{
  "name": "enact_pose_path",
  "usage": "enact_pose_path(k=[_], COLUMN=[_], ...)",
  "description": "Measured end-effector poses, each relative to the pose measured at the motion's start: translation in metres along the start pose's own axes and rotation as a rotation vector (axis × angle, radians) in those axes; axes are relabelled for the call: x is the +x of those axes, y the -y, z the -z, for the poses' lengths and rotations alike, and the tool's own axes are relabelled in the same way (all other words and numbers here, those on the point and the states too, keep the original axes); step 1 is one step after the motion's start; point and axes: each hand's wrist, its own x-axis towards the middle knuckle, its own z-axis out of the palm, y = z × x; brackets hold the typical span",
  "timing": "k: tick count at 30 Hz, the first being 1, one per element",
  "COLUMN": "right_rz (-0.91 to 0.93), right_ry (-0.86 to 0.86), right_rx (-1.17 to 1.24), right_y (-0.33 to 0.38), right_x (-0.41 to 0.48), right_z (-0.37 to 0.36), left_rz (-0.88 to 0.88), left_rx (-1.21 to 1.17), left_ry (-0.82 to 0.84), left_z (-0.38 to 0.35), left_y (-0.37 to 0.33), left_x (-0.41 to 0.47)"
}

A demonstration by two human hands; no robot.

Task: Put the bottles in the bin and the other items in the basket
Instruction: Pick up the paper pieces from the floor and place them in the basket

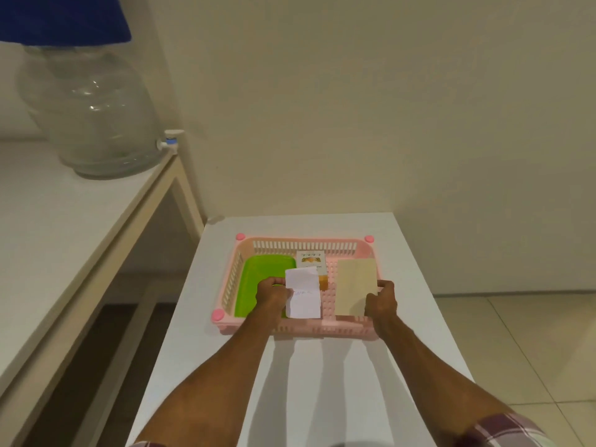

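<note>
My left hand (272,293) pinches a paper slip (304,304) inside the pink basket (306,244) on the white table (322,382); my right hand (381,301) grips a beige card (354,285) lying there, near a green tray (263,279).

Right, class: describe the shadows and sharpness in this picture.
Head view: the left forearm and right forearm each cast several pale shadows on the white table, suggesting more than one lamp; the writing on the paper note is too soft to read.
</note>
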Motion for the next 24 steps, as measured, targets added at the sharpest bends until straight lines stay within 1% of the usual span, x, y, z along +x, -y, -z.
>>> enact_pose_path(k=[5,10,15,18,22,24], right_rz=[-0.037,-0.043,-0.037,-0.096,-0.168,-0.126], right_ry=[0.010,0.101,0.136,0.132,0.141,0.158], right_rx=[-0.003,0.004,0.073,0.114,0.069,0.066], right_y=[0.004,0.001,-0.009,-0.010,-0.009,-0.009], right_x=[0.050,0.089,0.112,0.124,0.138,0.138], right_z=[-0.015,-0.038,-0.050,-0.056,-0.061,-0.060], left_rz=[0.068,0.109,0.148,0.173,0.195,0.192], left_rx=[0.001,-0.032,-0.036,-0.047,-0.062,-0.065], left_ry=[-0.021,-0.055,-0.073,-0.069,-0.057,-0.053], left_z=[-0.030,-0.043,-0.049,-0.051,-0.055,-0.055], left_y=[0.003,0.006,0.009,0.013,0.016,0.017], left_x=[0.037,0.065,0.082,0.088,0.093,0.096])
